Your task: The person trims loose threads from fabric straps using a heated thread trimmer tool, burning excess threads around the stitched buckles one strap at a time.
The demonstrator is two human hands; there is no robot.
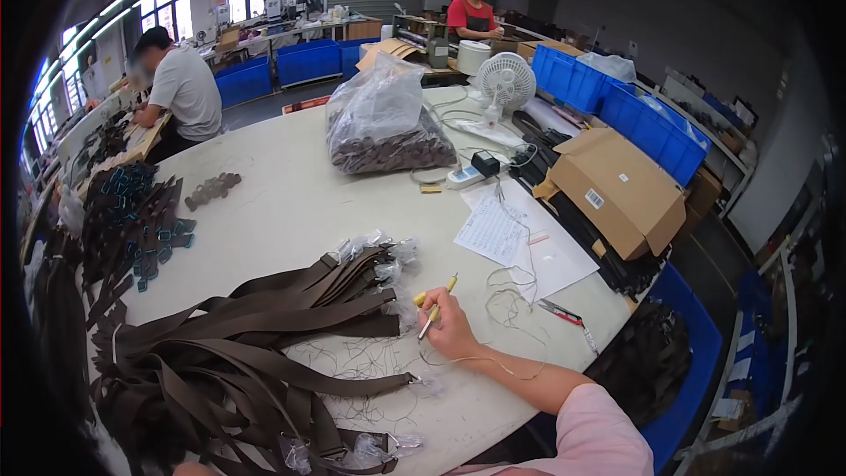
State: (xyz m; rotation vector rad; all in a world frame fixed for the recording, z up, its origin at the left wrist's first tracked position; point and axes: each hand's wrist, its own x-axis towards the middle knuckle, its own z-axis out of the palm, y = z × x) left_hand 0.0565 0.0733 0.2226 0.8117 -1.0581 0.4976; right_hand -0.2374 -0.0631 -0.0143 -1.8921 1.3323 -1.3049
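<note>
My right hand is closed round a yellow pen-like tool with a metal tip, just right of the strap ends. A thin cord trails from it over my forearm. Long dark brown straps lie bundled across the near left of the table, with metal buckles and clear plastic wrap at their ends. Loose threads are scattered between the straps. Only a bit of skin shows at the bottom edge on the left; the fingers of my left hand are out of view.
On the table stand a filled plastic bag, a white fan, a power strip, papers, red-handled scissors and a cardboard box. Blue bins line the right. One person sits left; another is at the back.
</note>
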